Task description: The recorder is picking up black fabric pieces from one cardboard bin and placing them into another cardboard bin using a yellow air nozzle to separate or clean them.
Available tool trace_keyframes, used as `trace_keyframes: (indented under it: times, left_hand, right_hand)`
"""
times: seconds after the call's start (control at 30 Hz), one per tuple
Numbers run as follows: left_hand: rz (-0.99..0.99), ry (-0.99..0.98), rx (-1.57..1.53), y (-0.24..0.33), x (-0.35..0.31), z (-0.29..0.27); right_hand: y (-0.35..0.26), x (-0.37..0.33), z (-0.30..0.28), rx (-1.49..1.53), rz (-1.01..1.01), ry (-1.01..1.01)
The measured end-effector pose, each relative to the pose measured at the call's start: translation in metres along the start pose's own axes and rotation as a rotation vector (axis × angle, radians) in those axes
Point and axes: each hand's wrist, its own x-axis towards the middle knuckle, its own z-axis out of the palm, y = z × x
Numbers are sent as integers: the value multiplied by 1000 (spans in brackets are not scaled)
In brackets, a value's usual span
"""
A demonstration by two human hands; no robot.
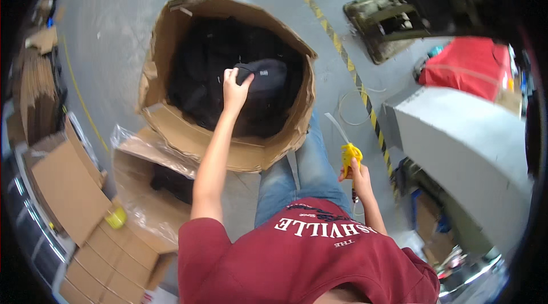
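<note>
A person's left hand [234, 91] pinched a dark, soft item [272, 74] with a small pale label between thumb and fingers, above black items [202, 55] inside a large open cardboard box [188, 137]. The right hand [358, 175], fingers curled, gripped a yellow handheld tool [347, 155] outside the box, beside the person's jeans [319, 170].

Yellow tool [349, 154]; black item [266, 74]; yellow-black striped tape [350, 64].
</note>
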Motion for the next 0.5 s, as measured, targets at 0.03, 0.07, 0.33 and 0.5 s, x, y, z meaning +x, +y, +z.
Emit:
trace_keyframes:
  times: [0.03, 0.07, 0.33, 0.5]
  left_hand:
    - [-7, 109, -56, 20, -5, -9]
    - [-18, 197, -122, 38, -15, -17]
    - [158, -177, -369, 188, -118, -1]
    - [158, -259, -412, 222, -159, 47]
  right_hand:
    - [-4, -10, 2, -23, 61, -174]
    - [-6, -27, 5, -46, 128, -337]
    - [-12, -137, 6, 265, -179, 86]
    - [22, -157, -36, 332, -94, 74]
